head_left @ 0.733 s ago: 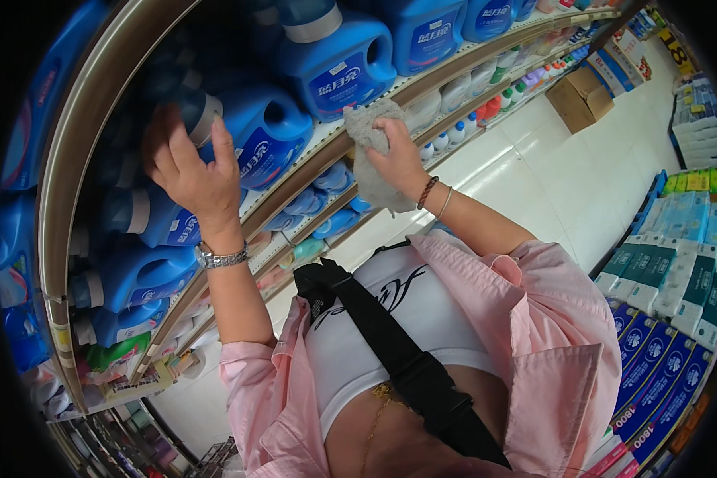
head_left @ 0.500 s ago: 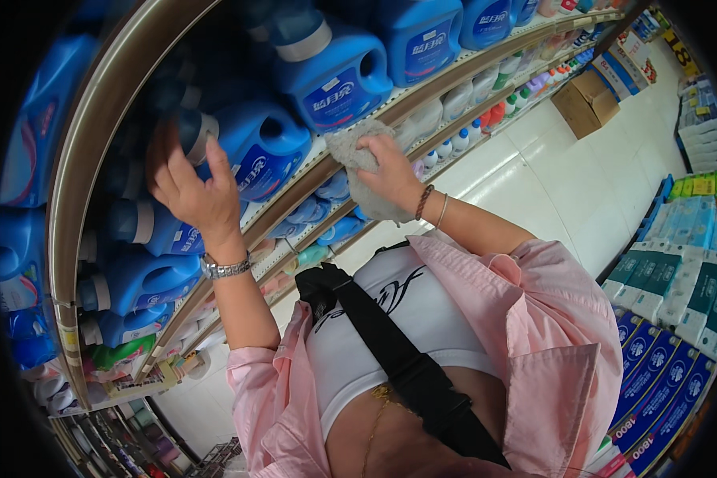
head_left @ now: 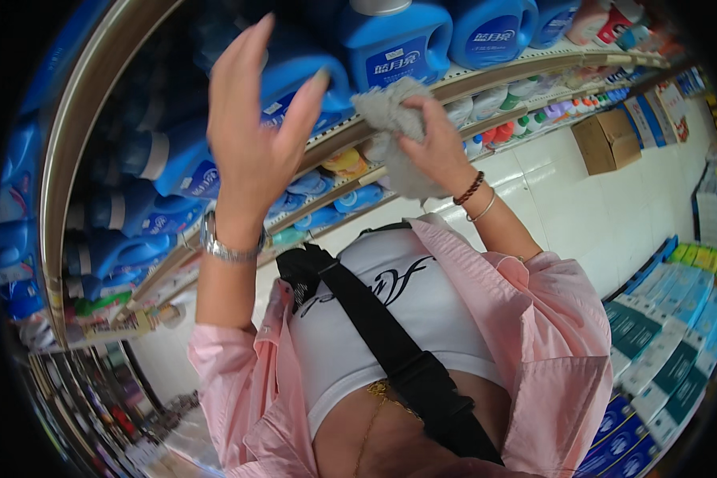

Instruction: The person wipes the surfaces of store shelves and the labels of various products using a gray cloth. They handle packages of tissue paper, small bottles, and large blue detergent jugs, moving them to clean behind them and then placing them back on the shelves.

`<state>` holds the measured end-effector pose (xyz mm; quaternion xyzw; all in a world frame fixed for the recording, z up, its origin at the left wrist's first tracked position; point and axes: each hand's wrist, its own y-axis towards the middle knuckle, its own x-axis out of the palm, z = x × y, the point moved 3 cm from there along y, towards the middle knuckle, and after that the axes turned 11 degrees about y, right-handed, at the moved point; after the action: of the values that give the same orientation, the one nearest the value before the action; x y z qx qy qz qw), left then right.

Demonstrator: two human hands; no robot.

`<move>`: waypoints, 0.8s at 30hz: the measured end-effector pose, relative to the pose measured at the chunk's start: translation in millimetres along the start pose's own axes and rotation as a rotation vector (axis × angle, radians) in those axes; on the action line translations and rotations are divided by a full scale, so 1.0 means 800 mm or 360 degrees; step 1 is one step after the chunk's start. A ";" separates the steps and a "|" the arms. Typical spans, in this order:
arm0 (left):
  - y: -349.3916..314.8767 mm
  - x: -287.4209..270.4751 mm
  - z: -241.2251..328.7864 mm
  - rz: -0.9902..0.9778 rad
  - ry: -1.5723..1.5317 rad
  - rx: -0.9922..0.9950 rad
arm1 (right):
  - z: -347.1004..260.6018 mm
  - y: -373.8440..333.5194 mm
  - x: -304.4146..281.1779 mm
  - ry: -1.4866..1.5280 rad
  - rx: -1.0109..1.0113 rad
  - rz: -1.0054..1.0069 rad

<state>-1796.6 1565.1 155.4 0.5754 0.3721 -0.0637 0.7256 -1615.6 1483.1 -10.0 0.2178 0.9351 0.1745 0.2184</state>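
My left hand [head_left: 255, 147], with a silver watch at the wrist, is raised in front of the shelf. Its fingers are stretched out and the thumb stands apart, with nothing held. Behind it, partly hidden, is a blue detergent bottle [head_left: 331, 92] with a looped handle. My right hand [head_left: 442, 151] grips a crumpled grey cloth [head_left: 394, 111]. The cloth lies against the shelf's front edge [head_left: 474, 86], just below another blue detergent bottle [head_left: 398, 52], and its lower part hangs down.
More blue bottles [head_left: 183, 171] line the shelf to the left, and lower shelves hold smaller bottles [head_left: 502, 131]. A cardboard box [head_left: 605, 142] stands on the tiled floor [head_left: 550, 191] at the far right. Stacked tissue packs [head_left: 669, 319] sit at the right.
My left hand has come off a bottle's neck and risen to the right, fingers spreading. My right hand has shifted right with the cloth along the shelf edge. The whole view has also shifted.
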 end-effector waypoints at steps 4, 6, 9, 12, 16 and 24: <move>0.038 0.059 0.005 -0.0156 -0.0412 -0.0585 | 0.017 0.016 -0.038 -0.0134 -0.0113 0.0071; 0.065 0.087 0.007 -0.0356 -0.0730 -0.0917 | 0.024 0.023 -0.051 -0.0190 -0.0208 0.0143; 0.085 0.118 0.016 -0.0485 -0.0153 -0.1006 | 0.053 0.031 -0.063 -0.0270 -0.0184 -0.0013; 0.088 0.146 0.000 -0.0472 -0.0874 -0.1016 | 0.073 0.037 -0.067 -0.0351 -0.0156 -0.0153; 0.086 0.145 0.009 -0.0206 -0.0543 -0.0958 | 0.076 0.045 -0.072 -0.0378 -0.0161 -0.0258; 0.098 0.115 0.000 0.0015 -0.0460 -0.0967 | 0.085 0.053 -0.072 -0.0275 -0.0207 -0.0237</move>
<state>-1689.6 1621.8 160.9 0.3195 0.2646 -0.0276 0.9095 -1522.0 1506.7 -30.3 0.1475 0.9131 0.1987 0.3241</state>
